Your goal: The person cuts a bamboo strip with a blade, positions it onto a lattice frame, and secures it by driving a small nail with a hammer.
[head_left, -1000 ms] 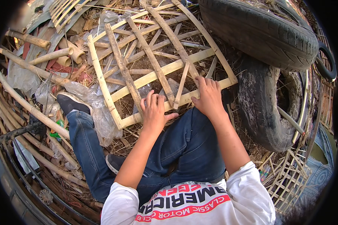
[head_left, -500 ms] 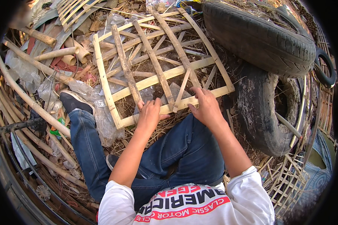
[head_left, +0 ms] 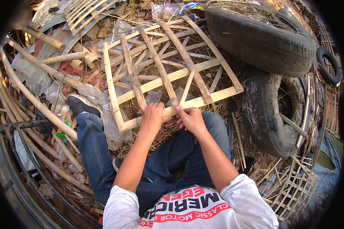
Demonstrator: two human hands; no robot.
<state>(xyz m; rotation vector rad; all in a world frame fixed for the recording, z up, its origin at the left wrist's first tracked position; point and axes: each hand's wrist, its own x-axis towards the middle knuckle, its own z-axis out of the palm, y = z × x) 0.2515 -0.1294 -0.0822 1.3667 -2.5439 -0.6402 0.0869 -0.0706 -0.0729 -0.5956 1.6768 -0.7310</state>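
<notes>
Right now we hold a bamboo lattice frame [head_left: 168,72] by its near slat, the frame lying flat on the straw-strewn ground just beyond our knees. Our left hand [head_left: 152,118] is curled closed around that slat and our right hand [head_left: 190,119] pinches it just beside, the two nearly touching. Two worn tyres [head_left: 263,38] sit to the right, bamboo poles [head_left: 38,103] lie to the left, and our left shoe [head_left: 80,105] rests near the frame's near-left corner.
</notes>
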